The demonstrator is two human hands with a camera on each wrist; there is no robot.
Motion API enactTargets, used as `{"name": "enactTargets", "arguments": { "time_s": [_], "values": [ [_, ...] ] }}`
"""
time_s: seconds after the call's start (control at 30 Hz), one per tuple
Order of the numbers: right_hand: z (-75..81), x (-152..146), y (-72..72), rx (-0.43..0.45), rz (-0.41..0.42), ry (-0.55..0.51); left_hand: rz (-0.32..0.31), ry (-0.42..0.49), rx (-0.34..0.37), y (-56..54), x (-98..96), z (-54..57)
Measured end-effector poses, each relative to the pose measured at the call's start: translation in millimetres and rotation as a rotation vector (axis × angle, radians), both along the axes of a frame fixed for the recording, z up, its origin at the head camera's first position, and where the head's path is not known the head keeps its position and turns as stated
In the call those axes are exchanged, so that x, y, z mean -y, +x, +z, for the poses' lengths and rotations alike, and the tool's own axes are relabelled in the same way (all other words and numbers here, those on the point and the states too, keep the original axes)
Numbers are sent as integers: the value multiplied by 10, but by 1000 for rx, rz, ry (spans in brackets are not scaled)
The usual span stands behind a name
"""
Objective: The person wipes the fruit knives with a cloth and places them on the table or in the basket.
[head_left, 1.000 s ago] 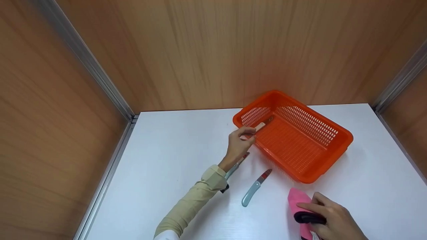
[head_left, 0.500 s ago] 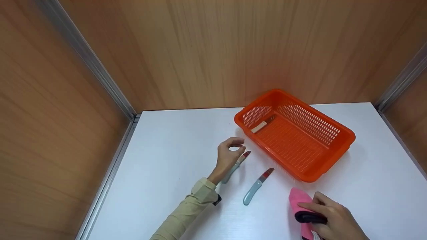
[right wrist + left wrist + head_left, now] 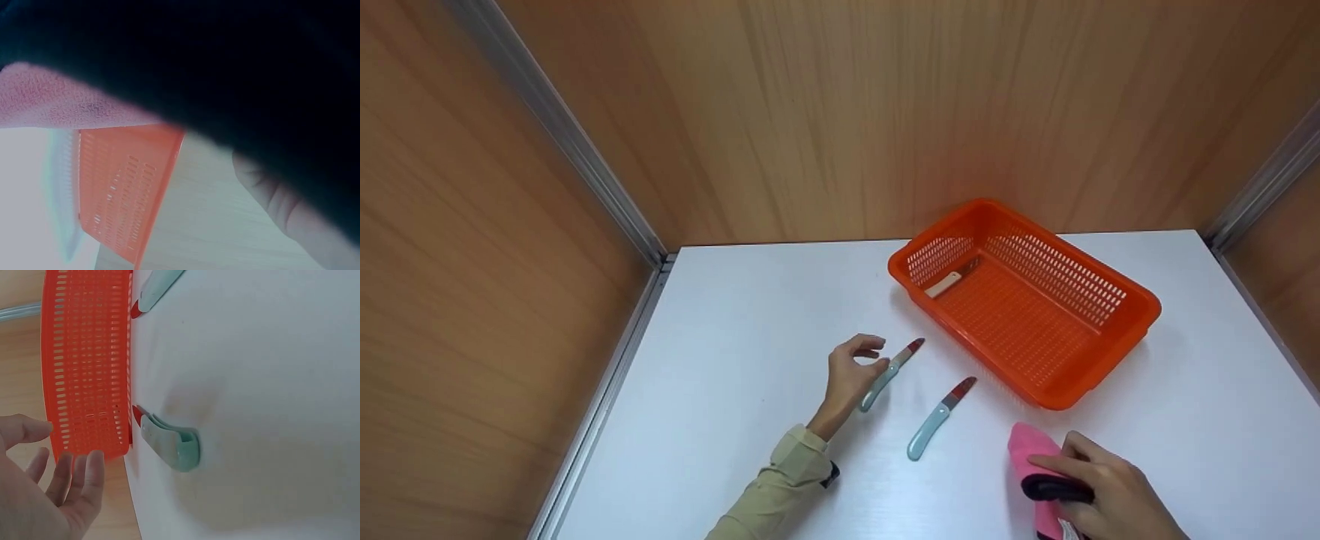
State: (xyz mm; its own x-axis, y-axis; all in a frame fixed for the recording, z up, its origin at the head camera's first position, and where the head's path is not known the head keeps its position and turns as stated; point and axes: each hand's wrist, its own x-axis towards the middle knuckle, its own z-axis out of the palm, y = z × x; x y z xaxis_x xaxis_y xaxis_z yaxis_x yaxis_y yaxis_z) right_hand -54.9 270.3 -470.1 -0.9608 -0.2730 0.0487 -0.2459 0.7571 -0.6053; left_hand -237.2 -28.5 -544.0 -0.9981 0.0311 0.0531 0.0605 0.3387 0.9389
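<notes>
My left hand (image 3: 851,375) is beside a knife (image 3: 877,388) with a light blue handle and a reddish blade tip. Thumb and fingers are loosely curved and apart, with nothing between them. In the left wrist view this knife (image 3: 171,444) shows a slot along its handle, like a folding knife. A second blue-handled knife (image 3: 931,429) lies to its right on the white table. At the lower right, my right hand (image 3: 1110,487) grips a pink cloth (image 3: 1031,448) with a black part. That black part blocks much of the right wrist view.
An orange perforated basket (image 3: 990,352) stands at the back right of the table (image 3: 735,337). Inside its left end lies a knife with a beige handle (image 3: 943,285) and a darker blade. Wooden panels (image 3: 825,120) enclose the back and sides.
My left hand has let go of the beige-handled knife in the basket and drawn back left and toward me, to the nearer blue-handled knife. My right hand keeps its place with the pink cloth.
</notes>
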Motion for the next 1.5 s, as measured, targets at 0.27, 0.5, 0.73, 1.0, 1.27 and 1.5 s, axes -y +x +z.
{"name": "enactTargets", "arguments": {
  "time_s": [0.27,0.5,0.73,1.0,1.27,1.5],
  "values": [
    [-8,14,5,4,-34,4,5,-119,113,122,96,-48],
    [0,7,-7,-2,-31,6,-7,-255,204,162,107,-104],
    [-5,12,-4,-4,-32,3,-34,-359,245,158,122,-196],
    [1,20,-8,2,-26,-4,-57,-348,244,130,168,-208],
    [-41,18,1,-114,-1,-9,-46,-316,205,132,236,-171],
    [-49,9,3,-105,0,-21,-14,-170,260,131,250,-181]
  ]
}}
